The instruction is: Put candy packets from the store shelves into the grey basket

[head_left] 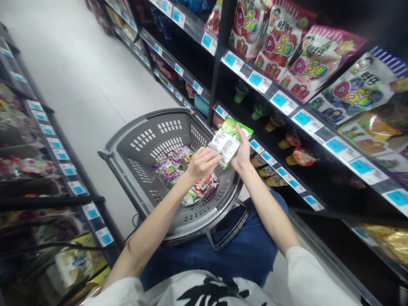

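A green and white snack packet [227, 142] is held up over the right rim of the grey shopping basket [140, 123], its printed side facing me. My right hand [242, 151] grips it from behind and along the right edge, with the thumb over the front. At the packet's lower left edge, my left hand [204, 162] has its fingers bent together against it; their tips are partly hidden. Inside the basket lie several colourful candy packets [170, 170], mostly purple, red and green.
On my right, black shelving holds a row of QQ gummy bags [314, 61] above blue and white price tags [280, 100]. Jelly cups [304, 156] hang below them. Another stocked shelf [47, 131] borders the left side. Pale floor [70, 55] runs between. The basket's handle [228, 231] rests near my legs.
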`<act>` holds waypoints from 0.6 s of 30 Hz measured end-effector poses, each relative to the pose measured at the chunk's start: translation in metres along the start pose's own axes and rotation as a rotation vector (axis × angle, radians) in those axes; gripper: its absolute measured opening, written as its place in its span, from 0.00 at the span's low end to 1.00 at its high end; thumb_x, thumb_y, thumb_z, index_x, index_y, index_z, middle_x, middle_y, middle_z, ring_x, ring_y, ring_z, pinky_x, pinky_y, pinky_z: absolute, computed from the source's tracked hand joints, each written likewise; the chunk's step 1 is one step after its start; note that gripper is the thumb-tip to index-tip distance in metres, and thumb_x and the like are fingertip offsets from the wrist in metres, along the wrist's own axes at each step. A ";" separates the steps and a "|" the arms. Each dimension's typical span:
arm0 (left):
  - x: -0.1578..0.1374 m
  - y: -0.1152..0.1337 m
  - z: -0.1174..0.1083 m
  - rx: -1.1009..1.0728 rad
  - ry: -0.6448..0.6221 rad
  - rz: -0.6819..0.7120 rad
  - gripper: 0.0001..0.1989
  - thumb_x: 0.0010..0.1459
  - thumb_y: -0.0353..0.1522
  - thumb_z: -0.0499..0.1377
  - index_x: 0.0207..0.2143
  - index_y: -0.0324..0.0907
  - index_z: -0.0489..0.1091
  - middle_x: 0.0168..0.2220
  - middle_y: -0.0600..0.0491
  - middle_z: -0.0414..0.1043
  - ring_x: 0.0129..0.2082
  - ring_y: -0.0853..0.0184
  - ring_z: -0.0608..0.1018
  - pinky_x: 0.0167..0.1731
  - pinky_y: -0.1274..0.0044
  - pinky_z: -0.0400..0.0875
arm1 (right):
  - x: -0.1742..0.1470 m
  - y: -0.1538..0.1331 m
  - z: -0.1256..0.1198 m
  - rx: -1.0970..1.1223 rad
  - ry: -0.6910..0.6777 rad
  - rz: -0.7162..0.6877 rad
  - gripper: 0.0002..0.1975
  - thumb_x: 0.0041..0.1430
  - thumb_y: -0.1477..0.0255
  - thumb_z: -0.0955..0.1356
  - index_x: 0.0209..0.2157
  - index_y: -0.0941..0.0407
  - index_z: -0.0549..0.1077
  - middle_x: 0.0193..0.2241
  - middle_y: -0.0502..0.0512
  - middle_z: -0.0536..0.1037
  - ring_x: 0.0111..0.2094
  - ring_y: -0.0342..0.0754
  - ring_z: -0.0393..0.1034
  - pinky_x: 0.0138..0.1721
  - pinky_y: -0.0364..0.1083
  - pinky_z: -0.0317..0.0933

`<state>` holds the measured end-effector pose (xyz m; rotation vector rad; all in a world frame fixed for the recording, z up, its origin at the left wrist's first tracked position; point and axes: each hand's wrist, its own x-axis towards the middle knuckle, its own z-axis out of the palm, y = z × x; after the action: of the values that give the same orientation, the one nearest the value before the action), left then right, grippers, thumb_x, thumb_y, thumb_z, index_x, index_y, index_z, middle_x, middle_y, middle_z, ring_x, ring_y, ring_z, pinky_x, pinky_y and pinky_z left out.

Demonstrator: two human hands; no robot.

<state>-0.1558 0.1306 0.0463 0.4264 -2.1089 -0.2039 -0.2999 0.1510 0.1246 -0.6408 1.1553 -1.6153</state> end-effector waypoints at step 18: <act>0.000 0.001 0.003 -0.019 0.021 0.109 0.10 0.59 0.26 0.61 0.42 0.47 0.75 0.33 0.53 0.79 0.36 0.65 0.79 0.37 0.70 0.70 | -0.001 -0.010 -0.004 0.067 0.032 0.048 0.25 0.59 0.48 0.67 0.45 0.53 0.76 0.38 0.55 0.83 0.50 0.56 0.75 0.52 0.57 0.72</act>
<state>-0.1586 0.1311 0.0452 0.3002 -2.1012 -0.1551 -0.3068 0.1536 0.1325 -0.5422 1.1267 -1.6212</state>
